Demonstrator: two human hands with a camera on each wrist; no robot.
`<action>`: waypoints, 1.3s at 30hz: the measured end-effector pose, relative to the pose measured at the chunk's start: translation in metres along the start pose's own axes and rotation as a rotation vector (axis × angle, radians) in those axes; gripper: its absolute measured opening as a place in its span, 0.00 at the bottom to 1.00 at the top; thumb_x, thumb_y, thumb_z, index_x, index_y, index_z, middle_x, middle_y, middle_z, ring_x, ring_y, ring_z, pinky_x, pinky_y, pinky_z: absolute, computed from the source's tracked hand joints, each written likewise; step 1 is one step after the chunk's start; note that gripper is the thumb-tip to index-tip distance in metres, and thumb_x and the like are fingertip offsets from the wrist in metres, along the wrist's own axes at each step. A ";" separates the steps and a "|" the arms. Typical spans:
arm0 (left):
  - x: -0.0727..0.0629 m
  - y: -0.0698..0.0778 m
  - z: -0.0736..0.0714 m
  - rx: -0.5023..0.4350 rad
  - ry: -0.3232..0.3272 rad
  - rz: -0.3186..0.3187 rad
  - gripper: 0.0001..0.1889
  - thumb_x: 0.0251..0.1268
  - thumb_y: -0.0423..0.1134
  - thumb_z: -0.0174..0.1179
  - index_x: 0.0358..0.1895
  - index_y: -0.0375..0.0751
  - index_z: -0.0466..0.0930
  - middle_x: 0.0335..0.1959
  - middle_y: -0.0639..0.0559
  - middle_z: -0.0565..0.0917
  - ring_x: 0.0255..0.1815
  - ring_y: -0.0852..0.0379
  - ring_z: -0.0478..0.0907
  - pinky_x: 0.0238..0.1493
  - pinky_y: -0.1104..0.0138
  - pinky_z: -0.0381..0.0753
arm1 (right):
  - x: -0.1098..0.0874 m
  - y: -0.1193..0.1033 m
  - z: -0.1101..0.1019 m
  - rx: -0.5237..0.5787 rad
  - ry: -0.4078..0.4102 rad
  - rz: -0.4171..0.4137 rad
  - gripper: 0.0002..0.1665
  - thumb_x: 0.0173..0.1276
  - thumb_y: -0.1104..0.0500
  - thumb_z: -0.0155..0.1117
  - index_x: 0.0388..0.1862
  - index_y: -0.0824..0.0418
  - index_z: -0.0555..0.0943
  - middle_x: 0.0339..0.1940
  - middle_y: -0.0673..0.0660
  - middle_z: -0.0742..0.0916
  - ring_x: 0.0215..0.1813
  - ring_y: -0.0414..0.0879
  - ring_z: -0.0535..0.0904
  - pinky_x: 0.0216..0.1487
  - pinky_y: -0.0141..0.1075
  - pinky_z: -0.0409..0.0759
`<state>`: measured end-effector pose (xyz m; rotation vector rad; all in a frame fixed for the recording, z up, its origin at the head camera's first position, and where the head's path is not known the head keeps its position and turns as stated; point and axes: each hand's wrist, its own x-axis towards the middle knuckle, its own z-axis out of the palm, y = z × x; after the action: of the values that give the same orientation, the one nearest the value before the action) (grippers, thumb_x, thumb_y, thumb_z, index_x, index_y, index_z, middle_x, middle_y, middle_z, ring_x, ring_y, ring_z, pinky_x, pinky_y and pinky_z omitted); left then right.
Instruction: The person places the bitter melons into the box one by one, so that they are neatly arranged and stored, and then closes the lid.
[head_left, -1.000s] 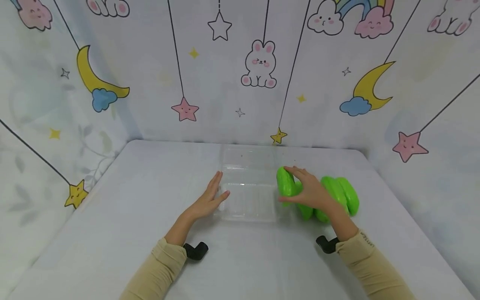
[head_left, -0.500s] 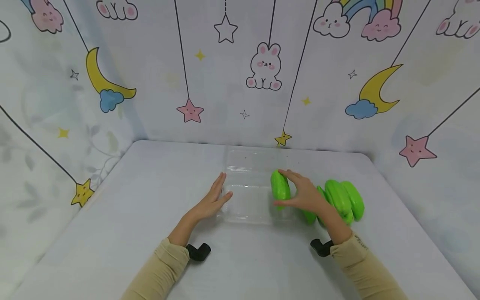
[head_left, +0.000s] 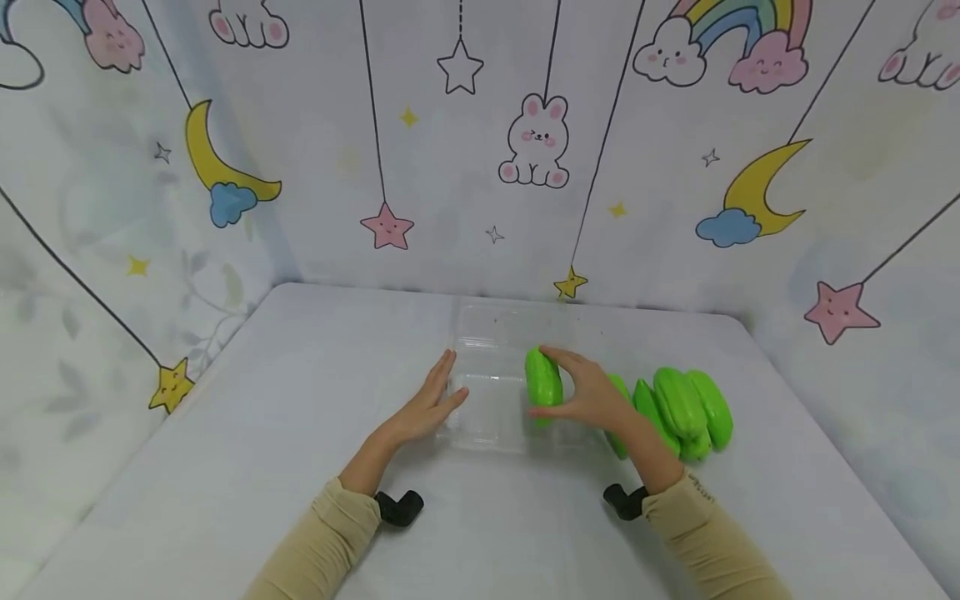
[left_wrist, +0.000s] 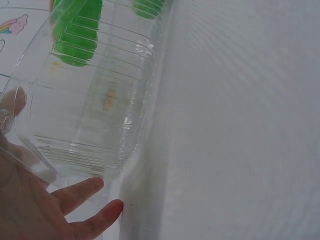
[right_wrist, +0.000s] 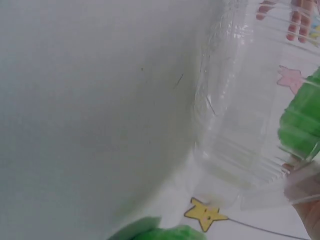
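Observation:
A clear plastic container (head_left: 487,417) with a hinged-looking lid (head_left: 510,321) stands mid-table. My right hand (head_left: 588,398) pinches a bright green, elongated vegetable-like piece (head_left: 543,385) between thumb and fingers, over the container's right part. Through the clear wall the same green piece (left_wrist: 77,42) shows in the left wrist view, and again as a green piece (right_wrist: 302,120) in the right wrist view. At the container's left side is my left hand (head_left: 420,410), fingers extended along it. The left wrist view shows those fingers (left_wrist: 82,192) close to the clear wall; whether they touch is unclear.
Several more green pieces (head_left: 682,408) lie bunched to the right of the container, partly behind the right forearm. A white cloth covers the table (head_left: 337,350). Behind it rises a printed backdrop (head_left: 315,167) with moons, stars and rabbits.
My right hand has carried the green piece leftward, away from the bunch and over the container. The left hand has stayed at the container's side. The head view has shifted slightly.

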<state>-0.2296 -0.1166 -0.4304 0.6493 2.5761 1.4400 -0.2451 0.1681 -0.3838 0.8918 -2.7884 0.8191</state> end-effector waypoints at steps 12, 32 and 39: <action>-0.002 0.002 0.001 0.006 0.017 0.013 0.38 0.71 0.53 0.41 0.73 0.42 0.30 0.73 0.42 0.33 0.72 0.44 0.38 0.67 0.49 0.45 | 0.006 -0.010 0.013 0.010 -0.025 0.029 0.59 0.41 0.34 0.72 0.68 0.60 0.62 0.66 0.57 0.70 0.66 0.53 0.63 0.61 0.50 0.64; -0.002 0.003 0.000 0.015 -0.003 -0.018 0.37 0.72 0.52 0.40 0.73 0.45 0.30 0.73 0.45 0.32 0.72 0.47 0.37 0.68 0.53 0.47 | 0.016 -0.021 0.033 -0.035 -0.077 0.054 0.61 0.41 0.31 0.70 0.69 0.61 0.61 0.66 0.58 0.70 0.66 0.55 0.64 0.60 0.51 0.65; -0.004 0.009 0.000 0.008 0.010 -0.025 0.36 0.72 0.50 0.41 0.73 0.43 0.31 0.73 0.44 0.33 0.72 0.45 0.38 0.67 0.52 0.46 | 0.020 -0.024 0.037 -0.034 -0.128 0.071 0.63 0.41 0.28 0.68 0.69 0.61 0.60 0.66 0.58 0.69 0.66 0.54 0.63 0.61 0.50 0.64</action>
<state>-0.2229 -0.1145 -0.4229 0.6104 2.5895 1.4299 -0.2458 0.1222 -0.3985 0.8748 -2.9505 0.7469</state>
